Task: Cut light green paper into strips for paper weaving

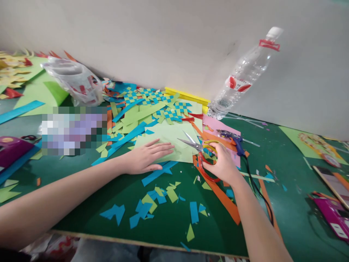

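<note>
My left hand (148, 157) lies flat, fingers stretched out, on a pale green sheet of paper (182, 136). In my right hand (222, 162) is a pair of scissors (200, 147) with one red and one yellow handle loop. Their blades are spread apart and point left over the sheet, near my left fingertips. Blue and green woven paper pieces (152, 97) lie in a heap behind the sheet. Blue and green scraps (148, 203) are scattered on the table in front of my hands.
A clear plastic bottle (240, 78) leans against the wall at the back right. Near my right hand lies a blue glue gun (238, 143) with a black cord on pink paper. A plastic bag (76, 82) stands at the left. The green table's (89, 211) edge runs close to me.
</note>
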Demonstrator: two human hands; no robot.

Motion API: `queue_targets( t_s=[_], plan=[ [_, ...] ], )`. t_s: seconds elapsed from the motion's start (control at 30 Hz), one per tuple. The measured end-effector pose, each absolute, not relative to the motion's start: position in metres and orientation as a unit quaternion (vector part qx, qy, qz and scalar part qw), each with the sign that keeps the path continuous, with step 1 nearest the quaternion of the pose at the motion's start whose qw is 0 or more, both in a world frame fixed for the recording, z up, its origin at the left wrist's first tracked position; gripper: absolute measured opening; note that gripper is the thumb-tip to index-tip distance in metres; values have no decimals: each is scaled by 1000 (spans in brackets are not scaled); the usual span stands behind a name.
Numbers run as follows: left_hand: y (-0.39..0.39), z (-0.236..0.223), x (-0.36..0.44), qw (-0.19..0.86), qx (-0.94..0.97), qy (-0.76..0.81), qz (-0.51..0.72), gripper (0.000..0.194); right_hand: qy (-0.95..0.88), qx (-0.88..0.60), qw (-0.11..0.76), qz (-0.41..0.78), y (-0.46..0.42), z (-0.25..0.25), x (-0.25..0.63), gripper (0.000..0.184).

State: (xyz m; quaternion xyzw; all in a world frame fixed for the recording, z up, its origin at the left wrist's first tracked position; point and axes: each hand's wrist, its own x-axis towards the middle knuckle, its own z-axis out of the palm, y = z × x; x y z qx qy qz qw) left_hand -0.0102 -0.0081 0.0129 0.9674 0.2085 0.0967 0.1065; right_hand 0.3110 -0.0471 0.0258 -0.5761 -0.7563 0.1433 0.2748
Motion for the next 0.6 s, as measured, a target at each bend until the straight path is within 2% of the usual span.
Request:
queue_targets(
  t_s=[0.3,0.6],
  plan=[
    [-7,10,-9,81,940,300,145,47,-803,-552,194,119,-47,26,323,55],
    [-7,9,-9,72,946,283,140,43,-821,-532,157,134,-48,30,322,51]
  ],
)
